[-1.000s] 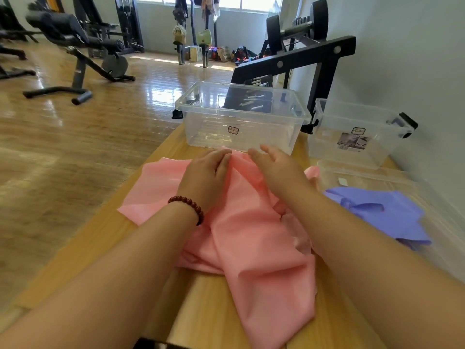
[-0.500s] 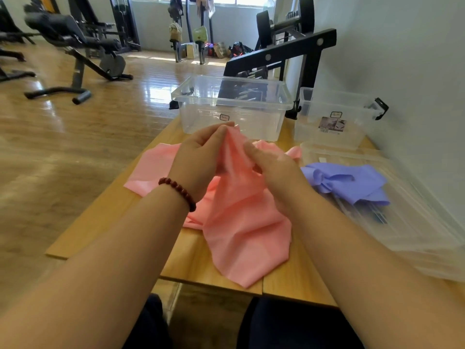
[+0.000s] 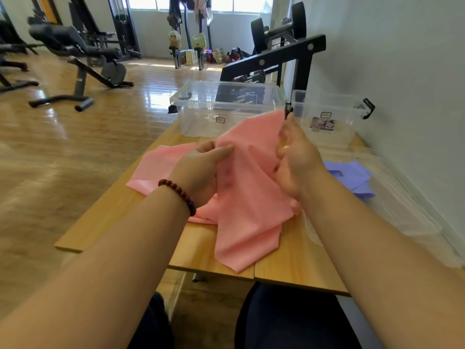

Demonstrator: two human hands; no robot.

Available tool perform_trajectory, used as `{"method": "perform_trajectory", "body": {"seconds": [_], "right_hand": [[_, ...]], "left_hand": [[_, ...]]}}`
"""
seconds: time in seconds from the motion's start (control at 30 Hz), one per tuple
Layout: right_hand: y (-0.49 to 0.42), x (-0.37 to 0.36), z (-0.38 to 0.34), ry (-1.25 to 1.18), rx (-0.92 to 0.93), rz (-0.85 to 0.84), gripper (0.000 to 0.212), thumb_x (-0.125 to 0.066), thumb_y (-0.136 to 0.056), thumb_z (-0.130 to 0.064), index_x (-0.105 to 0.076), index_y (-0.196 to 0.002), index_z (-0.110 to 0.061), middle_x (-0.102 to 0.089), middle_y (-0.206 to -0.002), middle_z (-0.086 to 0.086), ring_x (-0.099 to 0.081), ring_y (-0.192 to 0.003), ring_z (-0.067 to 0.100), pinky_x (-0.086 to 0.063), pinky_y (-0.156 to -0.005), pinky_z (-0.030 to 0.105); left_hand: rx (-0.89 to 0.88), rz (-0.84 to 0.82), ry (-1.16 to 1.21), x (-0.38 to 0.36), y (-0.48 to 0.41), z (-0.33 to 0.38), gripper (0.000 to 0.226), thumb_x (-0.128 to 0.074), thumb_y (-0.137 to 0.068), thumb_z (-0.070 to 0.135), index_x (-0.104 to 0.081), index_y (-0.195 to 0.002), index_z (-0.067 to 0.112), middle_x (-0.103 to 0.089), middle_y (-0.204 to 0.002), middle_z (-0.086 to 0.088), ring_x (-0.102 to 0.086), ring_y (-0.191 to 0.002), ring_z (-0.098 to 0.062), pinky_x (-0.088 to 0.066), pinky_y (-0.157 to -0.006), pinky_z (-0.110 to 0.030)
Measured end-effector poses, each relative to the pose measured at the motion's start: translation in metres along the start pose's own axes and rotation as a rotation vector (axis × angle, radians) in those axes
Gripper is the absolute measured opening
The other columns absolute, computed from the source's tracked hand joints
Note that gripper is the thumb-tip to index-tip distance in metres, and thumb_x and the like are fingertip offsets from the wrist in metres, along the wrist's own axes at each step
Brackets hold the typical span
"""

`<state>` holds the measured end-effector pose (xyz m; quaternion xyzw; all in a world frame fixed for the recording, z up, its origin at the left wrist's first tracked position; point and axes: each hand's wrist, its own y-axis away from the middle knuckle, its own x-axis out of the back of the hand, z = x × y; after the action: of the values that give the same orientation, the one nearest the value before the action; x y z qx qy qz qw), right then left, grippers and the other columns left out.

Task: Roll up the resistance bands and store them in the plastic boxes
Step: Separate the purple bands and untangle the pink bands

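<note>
A wide pink resistance band (image 3: 247, 210) lies crumpled on the wooden table (image 3: 297, 268), one end drooping toward the near edge. My left hand (image 3: 201, 170), with a bead bracelet on the wrist, pinches the band's left side. My right hand (image 3: 297, 157) grips the band's upper edge and holds it raised above the table. A purple band (image 3: 352, 175) lies bunched to the right on a clear lid. Two clear plastic boxes stand at the table's far end: a large one (image 3: 201, 122) and a smaller one (image 3: 344, 132) with black latches.
Clear plastic lids (image 3: 402, 205) lie along the right side by the wall. A black dumbbell rack (image 3: 284, 59) stands behind the boxes. Gym benches (image 3: 75, 54) stand on the wooden floor to the left. My legs are under the table's near edge.
Both hands went from resting flat on the pink band to gripping it. The right hand has lifted the band's edge up and to the right, spreading the band between my hands.
</note>
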<state>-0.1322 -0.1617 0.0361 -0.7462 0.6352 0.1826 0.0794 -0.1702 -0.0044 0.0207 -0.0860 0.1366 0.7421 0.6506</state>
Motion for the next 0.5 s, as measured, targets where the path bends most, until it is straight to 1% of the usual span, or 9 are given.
{"method": "perform_trajectory", "body": {"seconds": [0.03, 0.1, 0.17, 0.2, 0.27, 0.33, 0.37, 0.43, 0.5], "right_hand": [[0.001, 0.002, 0.009, 0.054, -0.057, -0.065, 0.044, -0.053, -0.093, -0.057, -0.059, -0.121, -0.022, -0.069, -0.099, 0.005, -0.067, -0.088, 0.021, -0.057, -0.076, 0.035], [0.001, 0.008, 0.027, 0.219, 0.005, -0.080, 0.056, -0.069, -0.090, -0.036, -0.046, -0.140, -0.024, -0.057, -0.096, -0.003, -0.061, -0.086, 0.019, -0.054, -0.073, 0.033], [0.001, 0.013, 0.035, 0.226, 0.104, -0.002, 0.066, -0.071, -0.088, -0.011, -0.042, -0.144, -0.030, -0.059, -0.102, -0.005, -0.063, -0.101, 0.024, -0.056, -0.088, 0.041], [0.003, 0.015, 0.035, 0.238, 0.158, 0.036, 0.061, -0.070, -0.088, -0.008, -0.048, -0.140, -0.030, -0.063, -0.107, -0.002, -0.063, -0.107, 0.024, -0.054, -0.093, 0.041], [0.007, 0.017, 0.028, 0.346, 0.279, 0.112, 0.038, -0.068, -0.090, -0.012, -0.061, -0.125, -0.027, -0.067, -0.111, -0.002, -0.063, -0.106, 0.016, -0.055, -0.092, 0.029], [0.011, 0.019, 0.017, 0.435, 0.374, 0.143, 0.021, -0.063, -0.095, -0.015, -0.067, -0.113, -0.025, -0.066, -0.104, -0.013, -0.062, -0.097, 0.003, -0.051, -0.079, 0.011], [0.012, 0.020, 0.011, 0.453, 0.410, 0.145, 0.019, -0.061, -0.096, -0.016, -0.068, -0.111, -0.027, -0.066, -0.104, -0.015, -0.061, -0.096, 0.001, -0.050, -0.076, 0.010], [0.012, 0.018, -0.001, 0.434, 0.476, 0.135, 0.024, -0.057, -0.098, -0.014, -0.067, -0.113, -0.031, -0.068, -0.113, -0.010, -0.063, -0.093, 0.003, -0.053, -0.076, 0.017], [0.009, 0.015, -0.016, 0.389, 0.514, 0.129, 0.033, -0.054, -0.099, -0.012, -0.062, -0.127, -0.028, -0.065, -0.124, -0.005, -0.064, -0.096, 0.005, -0.054, -0.078, 0.023]], "left_hand": [[-0.013, 0.020, 0.005, 0.000, -0.001, 0.000, 0.008, -0.063, -0.093, 0.008, -0.063, -0.100, 0.010, -0.070, -0.091, -0.010, -0.068, -0.076, -0.020, -0.058, -0.065, -0.032], [-0.025, 0.045, -0.032, 0.001, -0.003, -0.002, 0.026, -0.064, -0.091, 0.004, -0.062, -0.116, 0.011, -0.069, -0.108, -0.015, -0.068, -0.087, -0.026, -0.059, -0.072, -0.037], [-0.011, 0.030, -0.080, 0.002, -0.001, -0.003, 0.042, -0.064, -0.090, 0.002, -0.058, -0.128, 0.019, -0.068, -0.114, -0.015, -0.068, -0.090, -0.026, -0.057, -0.071, -0.037], [0.009, 0.007, -0.086, 0.004, 0.000, -0.002, 0.050, -0.065, -0.089, 0.001, -0.055, -0.132, 0.024, -0.068, -0.114, -0.014, -0.068, -0.090, -0.026, -0.057, -0.070, -0.037], [0.046, -0.029, -0.100, 0.004, 0.002, 0.000, 0.062, -0.067, -0.087, -0.001, -0.049, -0.136, 0.031, -0.067, -0.113, -0.010, -0.067, -0.085, -0.023, -0.057, -0.066, -0.036], [0.046, 0.002, -0.062, 0.003, 0.003, -0.001, 0.062, -0.071, -0.083, 0.001, -0.048, -0.134, 0.027, -0.066, -0.115, -0.011, -0.068, -0.084, -0.022, -0.058, -0.065, -0.035], [0.035, 0.017, -0.009, 0.003, 0.003, -0.002, 0.060, -0.074, -0.080, 0.005, -0.050, -0.133, 0.021, -0.066, -0.117, -0.012, -0.069, -0.088, -0.023, -0.060, -0.069, -0.036], [0.075, -0.034, 0.070, 0.000, 0.007, -0.003, 0.064, -0.078, -0.073, 0.022, -0.055, -0.132, 0.012, -0.069, -0.118, -0.011, -0.070, -0.096, -0.022, -0.060, -0.075, -0.036], [0.156, -0.129, -0.018, -0.007, 0.015, -0.006, 0.062, -0.075, -0.066, 0.033, -0.063, -0.122, 0.009, -0.072, -0.110, -0.009, -0.070, -0.094, -0.020, -0.060, -0.076, -0.034]]}}
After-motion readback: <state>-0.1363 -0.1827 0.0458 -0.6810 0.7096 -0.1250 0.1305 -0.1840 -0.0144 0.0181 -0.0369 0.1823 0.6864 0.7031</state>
